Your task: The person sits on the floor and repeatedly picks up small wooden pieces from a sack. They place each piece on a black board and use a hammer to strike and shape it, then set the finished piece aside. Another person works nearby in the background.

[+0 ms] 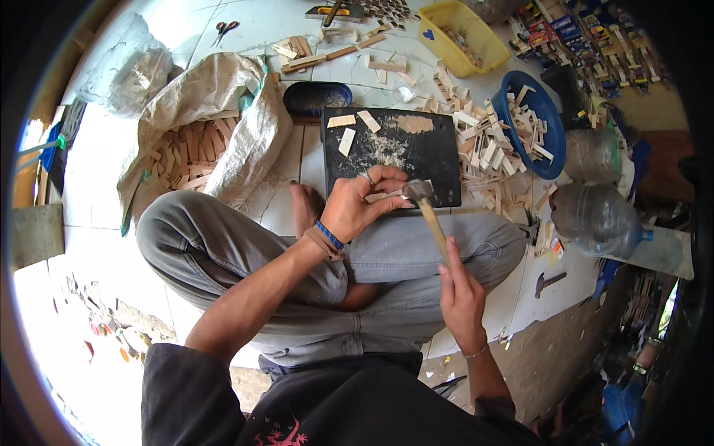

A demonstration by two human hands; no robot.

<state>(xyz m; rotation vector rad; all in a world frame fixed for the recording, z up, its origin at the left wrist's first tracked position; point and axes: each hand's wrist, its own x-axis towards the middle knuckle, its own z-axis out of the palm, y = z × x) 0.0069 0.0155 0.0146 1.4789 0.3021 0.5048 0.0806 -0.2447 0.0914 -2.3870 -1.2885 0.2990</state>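
My right hand (462,293) is wrapped round the wooden handle of a hammer (433,224). The hammer's metal head is at the near edge of a black board (439,152), close beside my left fingertips. My left hand (354,206) is closed in a pinch on a small pale wooden piece (384,196), mostly covered by the fingers and the hammer head. Whether the head touches the wood I cannot tell. Farther up the board lie a few loose wooden strips (346,141), with sawdust (387,151) scattered around them.
A white woven sack (256,141) of wood pieces stands at the left. Wooden pieces (487,149) are heaped right of the board, beside a blue basin (554,141). Beyond are a yellow tub (437,52), a dark blue tray (297,110) and scissors (225,31). Another hammer (549,284) lies at the right.
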